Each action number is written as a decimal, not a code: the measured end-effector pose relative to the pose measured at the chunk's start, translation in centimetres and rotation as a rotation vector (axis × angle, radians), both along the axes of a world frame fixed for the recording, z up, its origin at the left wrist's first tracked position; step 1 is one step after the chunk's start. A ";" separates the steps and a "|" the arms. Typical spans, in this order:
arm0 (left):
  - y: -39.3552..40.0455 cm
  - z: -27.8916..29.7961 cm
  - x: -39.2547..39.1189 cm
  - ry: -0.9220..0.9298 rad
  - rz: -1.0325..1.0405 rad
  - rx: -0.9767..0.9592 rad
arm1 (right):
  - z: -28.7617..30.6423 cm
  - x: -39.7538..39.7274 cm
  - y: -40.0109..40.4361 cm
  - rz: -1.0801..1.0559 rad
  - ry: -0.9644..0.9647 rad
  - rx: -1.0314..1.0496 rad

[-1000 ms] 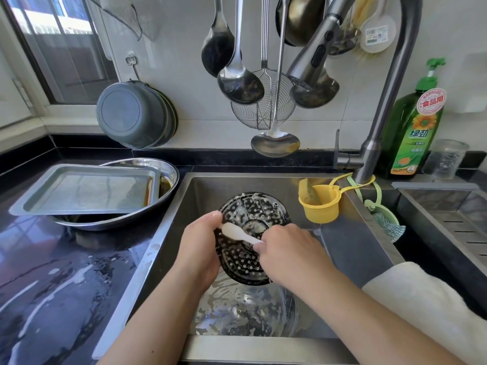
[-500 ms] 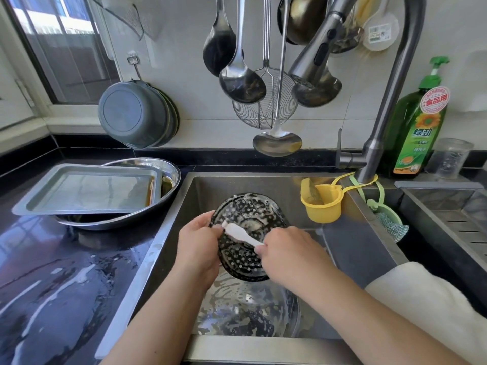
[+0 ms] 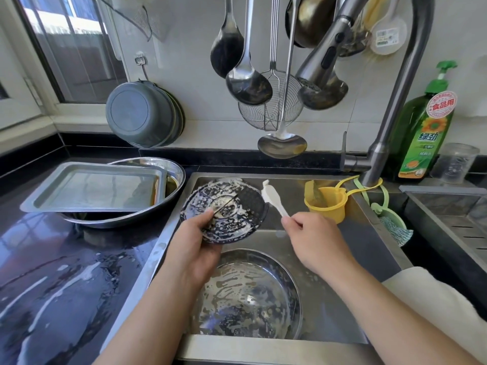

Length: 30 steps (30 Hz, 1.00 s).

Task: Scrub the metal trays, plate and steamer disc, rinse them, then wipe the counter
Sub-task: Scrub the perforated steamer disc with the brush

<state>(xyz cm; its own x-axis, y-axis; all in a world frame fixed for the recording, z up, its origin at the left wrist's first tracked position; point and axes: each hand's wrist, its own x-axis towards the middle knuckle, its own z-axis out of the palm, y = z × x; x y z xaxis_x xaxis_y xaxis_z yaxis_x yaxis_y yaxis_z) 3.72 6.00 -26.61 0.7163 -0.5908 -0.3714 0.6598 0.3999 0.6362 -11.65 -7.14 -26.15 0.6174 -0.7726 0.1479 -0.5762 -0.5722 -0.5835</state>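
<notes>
Scrubbing step: left hand [image 3: 195, 248] grips soapy disc [image 3: 224, 209]; right hand [image 3: 313, 241] pinches brush [image 3: 272, 197], clear of it.
Next move likely calls for rinsing under the tap [image 3: 320, 60].

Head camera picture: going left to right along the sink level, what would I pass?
Rectangular tray → soapy steamer disc in the left hand → white brush in the right hand → yellow cup → green soap bottle.

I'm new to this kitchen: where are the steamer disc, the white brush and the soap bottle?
steamer disc [image 3: 232, 206]: head view, soapy perforated face.
white brush [image 3: 271, 196]: head view, its head.
soap bottle [image 3: 424, 138]: head view, green label.
</notes>
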 end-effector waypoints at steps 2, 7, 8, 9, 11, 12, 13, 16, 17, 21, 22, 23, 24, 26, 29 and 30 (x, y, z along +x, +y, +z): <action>-0.1 0.0 -0.2 -0.006 -0.011 -0.035 | -0.1 0.1 0.1 0.025 0.011 0.014; 0.0 -0.5 -0.2 -0.139 0.036 0.096 | -0.3 -0.1 0.0 0.070 0.077 0.044; 0.1 -0.6 0.0 -0.164 0.048 0.147 | -0.2 -0.2 0.0 0.068 0.072 0.035; 0.2 -0.8 0.0 -0.193 0.060 0.192 | 0.0 -0.3 -0.1 0.059 0.056 0.019; 0.2 -0.7 -0.1 -0.259 0.083 0.258 | 0.4 -0.3 0.0 0.042 0.026 -0.006; 0.2 -0.6 -0.3 -0.291 0.082 0.272 | 0.5 -0.3 0.0 0.050 0.029 -0.012; 0.1 -0.5 -0.4 -0.326 0.082 0.281 | 0.5 -0.3 0.2 0.069 0.047 -0.019; 0.0 -0.6 -0.6 -0.414 0.074 0.297 | 0.0 0.0 0.9 0.132 0.121 -0.033; -0.1 -0.6 -0.6 -0.420 0.069 0.298 | 0.0 0.0 1.1 0.139 0.132 -0.037; -0.1 -0.5 -0.5 -0.428 0.033 0.287 | 0.5 -0.1 0.8 0.023 0.107 -0.072; -0.2 -0.4 -0.6 -0.435 0.023 0.287 | 0.7 -0.2 0.8 -0.001 0.097 -0.090; -0.2 -0.4 -0.7 -0.434 0.015 0.286 | 0.8 -0.3 0.9 -0.003 0.093 -0.100; -0.2 -0.4 -0.7 -0.421 0.006 0.287 | 0.8 -0.2 1.2 0.021 0.097 -0.095; -0.2 -0.4 -0.7 -0.383 -0.006 0.289 | 0.6 0.1 2.0 0.113 0.131 -0.058; -0.1 -0.5 -0.6 -0.360 -0.012 0.309 | 0.4 0.4 2.3 0.150 0.201 -0.056; -0.1 -0.5 -0.5 -0.359 -0.016 0.313 | 0.5 0.4 2.0 0.112 0.198 -0.061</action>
